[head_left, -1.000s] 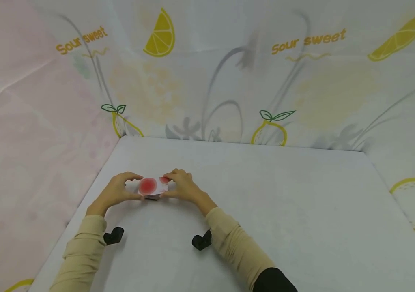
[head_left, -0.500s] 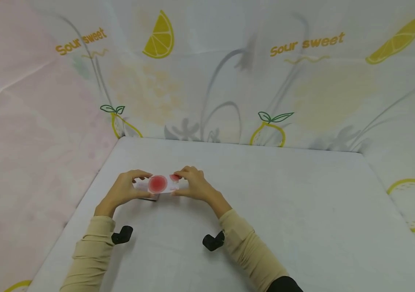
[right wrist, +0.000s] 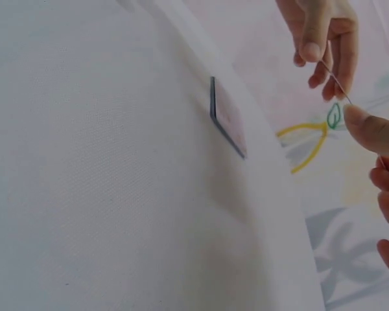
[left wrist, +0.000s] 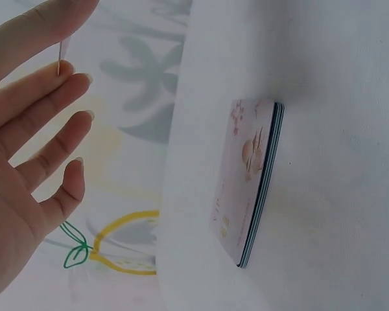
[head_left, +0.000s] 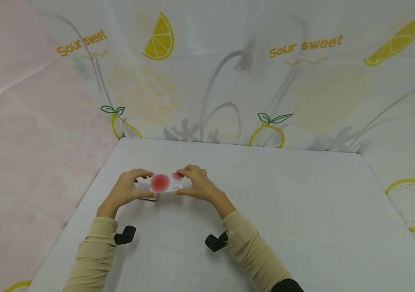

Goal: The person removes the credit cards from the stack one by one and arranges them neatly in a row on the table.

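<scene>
A thin white card (head_left: 160, 183) with a red disc and small red lettering is held up by its two ends. My left hand (head_left: 122, 190) pinches the left end between thumb and fingers, while the right hand (head_left: 201, 185) pinches the other. Both wrist views show the card nearly edge-on, raised over the tabletop. Below and left of it lies a neat stack of cards (left wrist: 246, 184), its top one pale with pink blossoms and a tan motif. In the head view the left hand and the card hide most of that stack.
The white tabletop (head_left: 284, 215) meets a printed cloth backdrop (head_left: 207, 73) along its back edge. A pinkish cloth (head_left: 28, 162) borders the left side. Dark wrist-camera mounts (head_left: 125, 235) stick out from the sleeves.
Both hands have moved right and slightly away with the card, which was over the stack before. More of the stack's front edge now shows on the left. Both pinches are kept.
</scene>
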{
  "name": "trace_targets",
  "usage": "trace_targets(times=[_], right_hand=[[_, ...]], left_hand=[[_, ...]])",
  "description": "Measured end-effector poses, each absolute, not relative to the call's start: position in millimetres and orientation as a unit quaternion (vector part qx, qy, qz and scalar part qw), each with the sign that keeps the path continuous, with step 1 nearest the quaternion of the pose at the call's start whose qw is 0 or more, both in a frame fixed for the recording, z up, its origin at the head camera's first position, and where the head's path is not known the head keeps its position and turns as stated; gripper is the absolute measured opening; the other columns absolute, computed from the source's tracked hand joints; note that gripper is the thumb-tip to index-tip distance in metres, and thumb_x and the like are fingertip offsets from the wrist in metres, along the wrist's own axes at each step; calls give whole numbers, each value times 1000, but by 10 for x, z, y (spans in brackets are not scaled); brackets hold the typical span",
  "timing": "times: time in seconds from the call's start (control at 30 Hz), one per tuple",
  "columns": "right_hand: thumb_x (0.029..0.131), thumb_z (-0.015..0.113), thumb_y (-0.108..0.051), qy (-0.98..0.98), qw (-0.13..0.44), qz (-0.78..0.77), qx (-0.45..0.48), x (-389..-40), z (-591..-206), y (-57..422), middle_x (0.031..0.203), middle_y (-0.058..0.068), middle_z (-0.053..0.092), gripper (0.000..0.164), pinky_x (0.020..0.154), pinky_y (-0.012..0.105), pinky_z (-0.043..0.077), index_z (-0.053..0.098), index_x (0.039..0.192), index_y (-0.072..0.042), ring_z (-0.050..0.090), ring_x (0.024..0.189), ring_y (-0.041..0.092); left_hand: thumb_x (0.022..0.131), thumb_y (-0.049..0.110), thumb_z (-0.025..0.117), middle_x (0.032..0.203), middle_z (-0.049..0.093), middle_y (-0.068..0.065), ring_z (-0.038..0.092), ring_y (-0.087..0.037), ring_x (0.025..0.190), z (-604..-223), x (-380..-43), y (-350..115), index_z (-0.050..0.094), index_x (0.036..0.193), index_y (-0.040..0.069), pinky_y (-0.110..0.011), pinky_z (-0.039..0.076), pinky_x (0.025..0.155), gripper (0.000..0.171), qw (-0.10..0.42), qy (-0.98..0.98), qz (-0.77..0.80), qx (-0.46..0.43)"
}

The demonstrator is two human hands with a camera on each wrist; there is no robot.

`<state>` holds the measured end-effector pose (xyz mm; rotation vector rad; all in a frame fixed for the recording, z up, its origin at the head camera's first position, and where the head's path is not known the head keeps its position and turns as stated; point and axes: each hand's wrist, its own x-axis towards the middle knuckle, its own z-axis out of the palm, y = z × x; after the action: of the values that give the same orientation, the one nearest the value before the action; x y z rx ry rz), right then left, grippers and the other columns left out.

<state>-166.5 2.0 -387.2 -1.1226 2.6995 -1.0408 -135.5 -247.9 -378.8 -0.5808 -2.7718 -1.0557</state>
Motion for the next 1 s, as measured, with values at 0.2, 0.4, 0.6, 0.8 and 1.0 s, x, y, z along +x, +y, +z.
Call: trace_targets(times=[0.2,0.4,0.6,0.8,1.0], right_hand=[[76,79,-31,872,12,-332,-359,-1667,-3857,80,112,7,59,58,84,39,33,59,124,-4,49,108,23],[73,82,-28,871,15,-347,-347,-1660,-3849,150,110,7,61,59,86,42,33,61,123,-4,49,108,24],[72,83,-26,872,16,-352,-340,-1647,-3815,241,108,7,61,59,87,44,34,62,121,-3,50,108,24],[71,83,-25,876,13,-349,-333,-1612,-3758,367,107,9,62,58,87,45,34,62,120,-3,51,107,25],[72,82,-24,884,13,-340,-322,-1566,-3701,494,108,9,61,60,88,48,36,60,122,-1,51,108,26]], left_hand=[[59,14,89,99,69,-15,59,-35,91,-3792,-1341,-2407,68,105,-2,-49,48,77,53,72,-910,-364,-184],[58,15,89,102,68,-19,61,-37,99,-3797,-1332,-2339,69,104,-5,-55,45,87,54,64,-906,-385,-165],[57,15,90,101,69,-19,62,-37,99,-3775,-1330,-2250,69,103,-5,-53,46,87,54,65,-903,-390,-168],[57,14,90,100,69,-19,62,-36,98,-3755,-1349,-2118,69,103,-6,-54,46,87,55,63,-899,-393,-181],[57,16,90,99,69,-18,63,-36,95,-3757,-1369,-1984,69,103,-5,-49,50,82,55,61,-896,-396,-192]])
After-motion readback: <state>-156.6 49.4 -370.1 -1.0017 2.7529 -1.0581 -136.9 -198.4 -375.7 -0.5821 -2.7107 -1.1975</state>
